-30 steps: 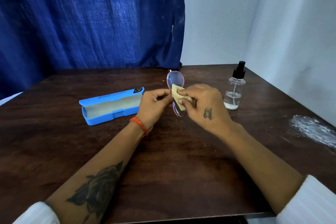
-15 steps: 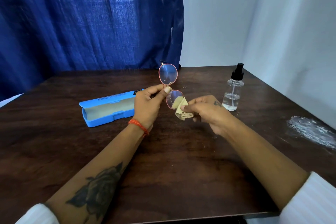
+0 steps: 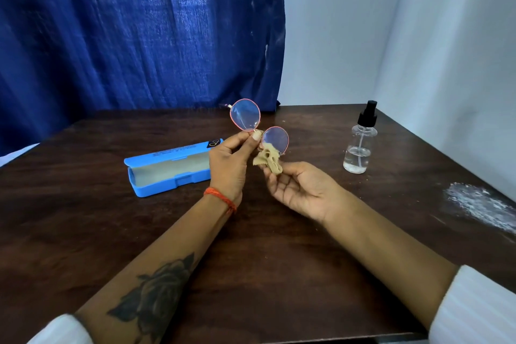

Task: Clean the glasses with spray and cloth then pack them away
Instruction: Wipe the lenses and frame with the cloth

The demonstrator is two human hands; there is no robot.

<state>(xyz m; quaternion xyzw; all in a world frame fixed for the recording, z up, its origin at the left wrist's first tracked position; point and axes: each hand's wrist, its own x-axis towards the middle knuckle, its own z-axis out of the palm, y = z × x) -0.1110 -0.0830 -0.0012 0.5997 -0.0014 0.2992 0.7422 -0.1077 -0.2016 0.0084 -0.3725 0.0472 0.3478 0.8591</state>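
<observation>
From the head view, the left hand [image 3: 229,167] pinches the glasses [image 3: 258,128] at the bridge between thumb and fingertips, holding them raised above the dark wooden table [image 3: 83,232] with one lens higher than the other. The right hand [image 3: 301,190], palm up, grips a crumpled beige cloth [image 3: 268,162] in its fingertips (the cloth touches the lower lens). An open blue case [image 3: 170,169] lies on the table just left of the left hand. A clear spray bottle [image 3: 360,142] stands upright to the right, apart from both hands.
</observation>
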